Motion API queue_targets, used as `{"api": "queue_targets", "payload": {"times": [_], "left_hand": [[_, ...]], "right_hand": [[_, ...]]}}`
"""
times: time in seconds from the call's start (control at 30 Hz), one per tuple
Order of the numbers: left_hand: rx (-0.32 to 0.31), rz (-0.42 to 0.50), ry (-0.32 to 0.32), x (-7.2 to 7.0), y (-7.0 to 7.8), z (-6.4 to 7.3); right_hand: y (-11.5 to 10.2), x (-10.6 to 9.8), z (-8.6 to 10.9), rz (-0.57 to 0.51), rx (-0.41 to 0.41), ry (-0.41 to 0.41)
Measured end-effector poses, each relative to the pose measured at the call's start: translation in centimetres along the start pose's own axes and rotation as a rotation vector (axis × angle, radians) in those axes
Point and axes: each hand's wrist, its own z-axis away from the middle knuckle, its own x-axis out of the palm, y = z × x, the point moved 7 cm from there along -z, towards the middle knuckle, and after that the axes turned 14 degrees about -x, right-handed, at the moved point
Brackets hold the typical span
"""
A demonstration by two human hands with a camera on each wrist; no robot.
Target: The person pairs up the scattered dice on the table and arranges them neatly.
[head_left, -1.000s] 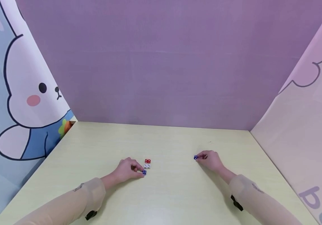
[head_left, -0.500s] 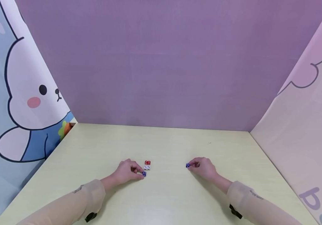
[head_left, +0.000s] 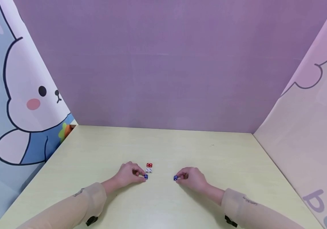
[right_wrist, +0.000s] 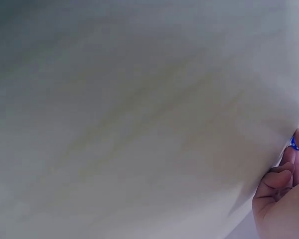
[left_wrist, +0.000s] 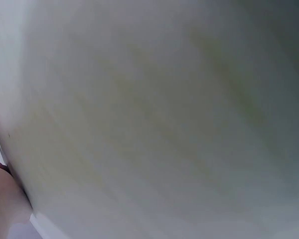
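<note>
In the head view, my left hand (head_left: pixel 128 174) pinches a blue die (head_left: pixel 146 176) between thumb and finger. That die sits just in front of the white dice (head_left: pixel 149 170), with red dice (head_left: pixel 149 165) directly beyond them; whether the red ones lie behind or on top, I cannot tell. To the right, my right hand (head_left: pixel 192 178) grips a second blue die (head_left: pixel 175 177) at its fingertips, a short gap away from the group. The right wrist view catches part of that blue die (right_wrist: pixel 294 144); only a slice of my left hand (left_wrist: pixel 2 194) enters the left wrist view.
A pale wooden tabletop (head_left: pixel 163 206) lies under both hands. A purple panel (head_left: pixel 163 70) rises at its far edge. Printed cloths flank it, one with a cartoon rabbit (head_left: pixel 37 92) at left and a pink one (head_left: pixel 309 133) at right.
My right hand has come left and nearer to me, bringing its blue die closer to the group. The left hand and the dice beside it have stayed in place.
</note>
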Motion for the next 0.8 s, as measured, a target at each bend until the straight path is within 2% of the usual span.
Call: {"api": "queue_targets", "payload": {"times": [0.4, 0.8], "left_hand": [[-0.015, -0.002, 0.004, -0.2, 0.0, 0.0], [-0.012, 0.001, 0.002, -0.1, 0.1, -0.2]], "right_hand": [[-3.4, 3.3, -2.6, 0.021, -0.098, -0.048], [-5.0, 5.6, -5.3, 0.017, -0.105, -0.072]]}}
